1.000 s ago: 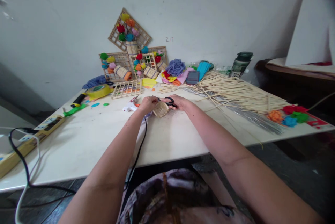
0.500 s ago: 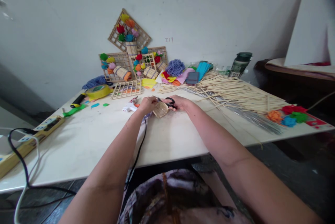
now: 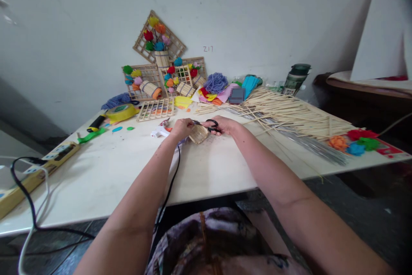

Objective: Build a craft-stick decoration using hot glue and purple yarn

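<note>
Working at the desk (image 3: 128,172): stick panel (image 3: 198,136) sits between left hand (image 3: 183,127) and right hand (image 3: 228,125). Left fingers pinched by its upper edge, exact hold hidden; right clamped on scissors (image 3: 213,128). Advisable: panel steadied, fingertips clear of blades, short snips. Beyond: blue yarn (image 3: 216,82).

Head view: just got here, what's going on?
A person is working with two bare hands at a white table. The right hand holds black-handled scissors, pointing toward the left hand. The left hand is at a small tan piece of joined sticks; what its fingertips pinch, and whether the blades are cutting, is too small to tell. A white tool with an orange part lies beside the left hand. Farther back are brown stick lattice panels with colourful flowers.
</note>
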`<state>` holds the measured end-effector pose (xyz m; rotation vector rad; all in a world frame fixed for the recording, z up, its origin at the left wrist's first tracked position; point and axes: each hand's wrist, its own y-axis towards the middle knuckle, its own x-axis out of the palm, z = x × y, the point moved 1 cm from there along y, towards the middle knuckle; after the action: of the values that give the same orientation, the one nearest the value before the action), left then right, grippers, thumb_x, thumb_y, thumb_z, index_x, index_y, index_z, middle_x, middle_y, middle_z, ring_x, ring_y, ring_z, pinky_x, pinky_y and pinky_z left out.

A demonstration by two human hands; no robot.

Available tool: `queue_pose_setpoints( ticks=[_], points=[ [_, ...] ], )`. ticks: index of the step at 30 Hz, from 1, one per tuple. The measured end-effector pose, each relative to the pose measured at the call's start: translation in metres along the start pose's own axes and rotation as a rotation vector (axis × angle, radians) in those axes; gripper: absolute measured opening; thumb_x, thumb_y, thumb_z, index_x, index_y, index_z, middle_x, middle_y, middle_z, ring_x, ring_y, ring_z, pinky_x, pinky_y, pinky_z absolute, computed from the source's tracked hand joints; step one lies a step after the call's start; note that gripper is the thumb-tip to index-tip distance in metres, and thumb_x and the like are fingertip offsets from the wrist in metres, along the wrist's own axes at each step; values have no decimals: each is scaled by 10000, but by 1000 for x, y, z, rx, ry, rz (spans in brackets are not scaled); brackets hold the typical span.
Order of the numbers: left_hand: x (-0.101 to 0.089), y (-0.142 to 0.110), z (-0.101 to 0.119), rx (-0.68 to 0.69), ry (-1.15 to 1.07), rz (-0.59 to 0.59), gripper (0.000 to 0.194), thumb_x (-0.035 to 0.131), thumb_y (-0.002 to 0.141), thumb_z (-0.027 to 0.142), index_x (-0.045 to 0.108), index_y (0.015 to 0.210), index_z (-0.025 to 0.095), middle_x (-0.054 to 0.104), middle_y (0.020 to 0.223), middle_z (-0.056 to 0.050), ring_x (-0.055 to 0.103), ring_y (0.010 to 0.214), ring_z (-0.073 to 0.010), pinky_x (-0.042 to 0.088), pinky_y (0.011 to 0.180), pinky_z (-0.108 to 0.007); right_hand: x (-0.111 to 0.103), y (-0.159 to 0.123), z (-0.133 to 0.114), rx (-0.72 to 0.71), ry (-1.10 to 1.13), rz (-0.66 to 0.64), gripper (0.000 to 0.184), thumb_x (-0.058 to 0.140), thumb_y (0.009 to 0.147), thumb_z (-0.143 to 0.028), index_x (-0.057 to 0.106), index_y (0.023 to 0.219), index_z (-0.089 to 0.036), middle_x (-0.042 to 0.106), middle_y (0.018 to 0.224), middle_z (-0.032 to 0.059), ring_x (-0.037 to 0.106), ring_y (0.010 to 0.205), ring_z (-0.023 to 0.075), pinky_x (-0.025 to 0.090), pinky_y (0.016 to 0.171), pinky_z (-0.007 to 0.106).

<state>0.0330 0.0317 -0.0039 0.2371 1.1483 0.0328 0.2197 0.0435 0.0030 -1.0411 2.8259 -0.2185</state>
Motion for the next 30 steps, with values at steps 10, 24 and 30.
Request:
queue_pose_setpoints(
  ticks=[10,24,30],
  points=[
    [0,0,1,47,50,8,286,476,736,187,703,905,147,704,837,-58,593,717,-157,407,643,-220,0,0,-4,-6,-1,59,423,747,647,-478,509,690,-131,468,434,-69,353,325,4,234,263,95],
    [3,3,-6,119,64,46,281,468,745,204,705,891,166,709,855,-65,605,741,-164,413,661,-229,10,9,-7,-14,-15,83,399,733,668,-466,511,676,-135,443,422,-72,352,328,6,217,258,97],
    [1,4,-6,157,135,23,270,480,741,204,699,892,153,697,828,-75,601,741,-171,406,664,-235,8,11,-5,-49,20,53,411,733,661,-483,524,700,-131,454,456,-70,368,344,7,222,260,97]
  ],
)
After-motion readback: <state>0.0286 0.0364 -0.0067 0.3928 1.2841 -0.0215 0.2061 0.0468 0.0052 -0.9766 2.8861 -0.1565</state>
